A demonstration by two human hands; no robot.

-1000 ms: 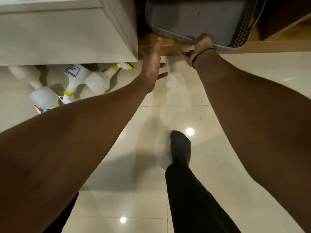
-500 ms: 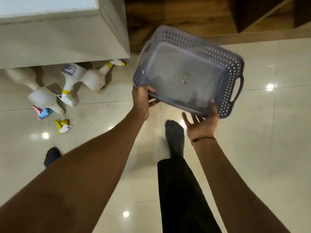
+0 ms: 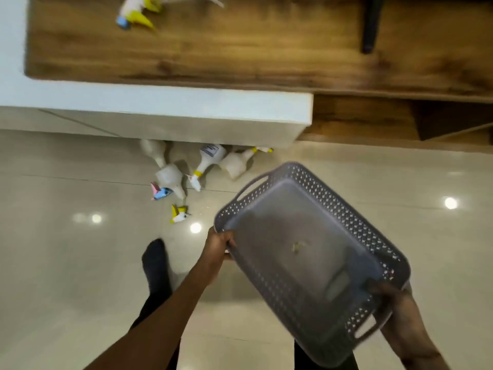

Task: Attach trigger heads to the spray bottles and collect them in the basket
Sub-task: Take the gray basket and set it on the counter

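Note:
I hold a grey perforated basket (image 3: 370,236) tilted above the tiled floor. My left hand (image 3: 217,245) grips its near left rim and my right hand (image 3: 394,303) grips its lower right end by the handle. The basket has only a small scrap inside. Several white spray bottles (image 3: 210,160) lie on the floor under the edge of a white counter (image 3: 160,108). A loose pink and blue trigger head (image 3: 160,192) and a yellow and white trigger head (image 3: 179,213) lie beside them. Another yellow trigger head (image 3: 137,12) rests on the wooden surface above.
A wooden top (image 3: 240,49) sits behind the white counter, with a dark post (image 3: 370,22) at the right. My socked foot (image 3: 156,265) stands on the glossy tiles, just left of my left arm. Lamp reflections dot the floor.
The basket has come off the low shelf and moved down and right toward me, held by both hands. My view has pulled back, showing the counter top.

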